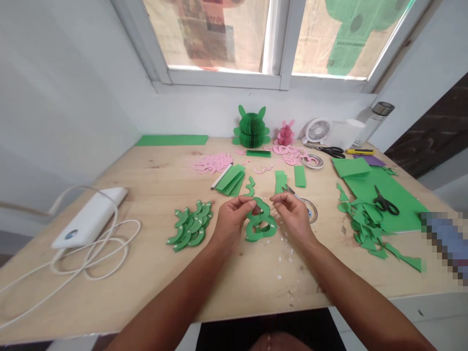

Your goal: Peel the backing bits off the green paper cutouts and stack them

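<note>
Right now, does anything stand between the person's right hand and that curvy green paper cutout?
Nothing visible does: the right hand is beside the green paper cutout, which the left hand pinches. The round, pale tape roll lies partly behind the right hand, not between.

Head view — forward and down

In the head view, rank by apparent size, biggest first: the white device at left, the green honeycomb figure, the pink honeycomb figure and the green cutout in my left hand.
1. White device
2. Green honeycomb figure and green cutout: too alike to rank; the cutout is nearer the camera
3. Pink honeycomb figure
</note>
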{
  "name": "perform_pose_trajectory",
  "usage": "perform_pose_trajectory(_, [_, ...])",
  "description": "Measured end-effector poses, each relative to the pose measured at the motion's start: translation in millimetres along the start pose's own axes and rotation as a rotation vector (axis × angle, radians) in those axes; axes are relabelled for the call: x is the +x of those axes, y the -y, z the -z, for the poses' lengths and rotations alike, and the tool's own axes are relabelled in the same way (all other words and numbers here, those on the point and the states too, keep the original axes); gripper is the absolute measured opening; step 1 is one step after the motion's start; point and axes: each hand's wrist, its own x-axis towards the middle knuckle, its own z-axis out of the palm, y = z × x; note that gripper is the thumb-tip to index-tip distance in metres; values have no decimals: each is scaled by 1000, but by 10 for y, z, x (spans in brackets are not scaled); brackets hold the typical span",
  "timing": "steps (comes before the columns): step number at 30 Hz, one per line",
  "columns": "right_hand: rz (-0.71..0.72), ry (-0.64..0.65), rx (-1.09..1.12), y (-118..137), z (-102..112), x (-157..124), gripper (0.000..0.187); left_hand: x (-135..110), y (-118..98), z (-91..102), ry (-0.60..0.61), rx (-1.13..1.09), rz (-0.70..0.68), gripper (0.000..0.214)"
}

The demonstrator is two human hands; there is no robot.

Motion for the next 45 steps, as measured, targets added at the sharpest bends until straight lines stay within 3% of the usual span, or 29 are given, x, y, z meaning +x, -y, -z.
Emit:
perform_pose_trajectory(10, [-54, 302, -17, 59, -32, -51, 15, 3, -28, 1, -31, -56, 43, 20])
perform_pose_trajectory(16, [-100, 197, 77, -60, -31, -37, 19, 0, 13, -3, 25, -94, 70, 35])
perform_pose_trajectory(27, [-77, 121, 231, -11, -50, -23, 14, 0, 175, 0, 162, 46, 39, 26])
perform_pose_trajectory(32, [-124, 135, 251, 11, -77, -40, 17, -17, 151, -16, 84, 96, 40, 26])
perform_pose_trajectory(36, [-79, -3, 184, 43, -53, -28, 23, -6, 113, -16, 31, 79, -5, 21])
perform_pose_trajectory(39, [-31, -78, 154, 41, -9, -13, 13, 2, 86, -9, 10, 66, -11, 17])
perform_pose_trajectory(45, [-47, -49, 180, 35, 7, -9, 12, 2, 56, -8, 1, 70, -35, 13])
